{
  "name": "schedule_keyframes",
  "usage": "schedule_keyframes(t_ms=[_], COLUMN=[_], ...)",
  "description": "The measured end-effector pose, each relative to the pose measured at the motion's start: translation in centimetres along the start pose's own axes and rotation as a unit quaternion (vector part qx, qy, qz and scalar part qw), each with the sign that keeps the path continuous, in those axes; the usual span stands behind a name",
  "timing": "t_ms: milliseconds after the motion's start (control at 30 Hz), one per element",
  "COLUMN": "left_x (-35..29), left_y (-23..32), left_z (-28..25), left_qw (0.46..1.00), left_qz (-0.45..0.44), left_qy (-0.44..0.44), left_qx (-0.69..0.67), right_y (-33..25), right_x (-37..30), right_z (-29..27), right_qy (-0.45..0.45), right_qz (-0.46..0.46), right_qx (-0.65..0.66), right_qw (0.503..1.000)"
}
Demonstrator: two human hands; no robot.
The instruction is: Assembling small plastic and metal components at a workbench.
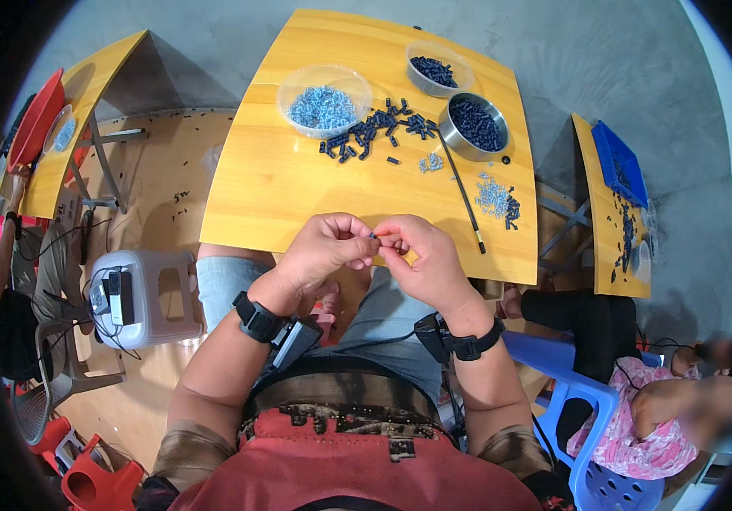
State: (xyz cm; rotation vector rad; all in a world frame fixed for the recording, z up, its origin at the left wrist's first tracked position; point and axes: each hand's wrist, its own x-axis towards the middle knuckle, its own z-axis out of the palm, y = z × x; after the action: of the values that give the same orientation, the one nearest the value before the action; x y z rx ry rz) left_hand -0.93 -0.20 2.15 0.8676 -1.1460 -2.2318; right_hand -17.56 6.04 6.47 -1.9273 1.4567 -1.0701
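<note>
My left hand (327, 249) and my right hand (423, 258) meet just above the front edge of the yellow table (272, 204). Between the left thumb and forefinger sits a small dark blue piece (373, 236), mostly covered by the fingers. The right fingertips are pinched together against it; whatever they hold is too small to name. Beyond the hands lies a loose pile of dark blue tubular plastic parts (368, 134). Small silvery metal pieces (493, 198) are spread at the right, with another little heap (430, 162) closer to the middle.
A clear tub (284, 109) of silvery-blue pieces, a second clear tub (414, 78) and a steel bowl (499, 146) of dark parts stand farther back. A thin black stick (465, 198) slants beside the bowl. Other people sit at side tables left and right.
</note>
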Motion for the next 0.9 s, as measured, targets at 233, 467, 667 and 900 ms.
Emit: schedule_keyframes(t_ms=[233, 467, 667, 900], left_x=[0.1, -0.1, 0.1, 0.0], left_y=[-0.7, -0.6, -1.1, -1.2], left_z=[0.1, 0.4, 0.3, 0.3], left_qw=[0.999, 0.996, 0.988, 0.984], left_qz=[0.045, 0.052, 0.034, 0.038], left_qy=[-0.001, 0.017, 0.040, 0.022], left_qx=[-0.016, -0.066, -0.148, -0.173], right_y=[0.7, 1.3, 1.7, 1.5], right_x=[-0.4, -0.6, -0.3, -0.6], right_z=[0.5, 1.0, 1.1, 1.0], right_qy=[0.019, 0.073, 0.093, 0.098], right_qz=[0.088, 0.077, 0.098, 0.109], right_qx=[0.080, 0.083, 0.120, 0.135], right_qw=[0.993, 0.991, 0.984, 0.980])
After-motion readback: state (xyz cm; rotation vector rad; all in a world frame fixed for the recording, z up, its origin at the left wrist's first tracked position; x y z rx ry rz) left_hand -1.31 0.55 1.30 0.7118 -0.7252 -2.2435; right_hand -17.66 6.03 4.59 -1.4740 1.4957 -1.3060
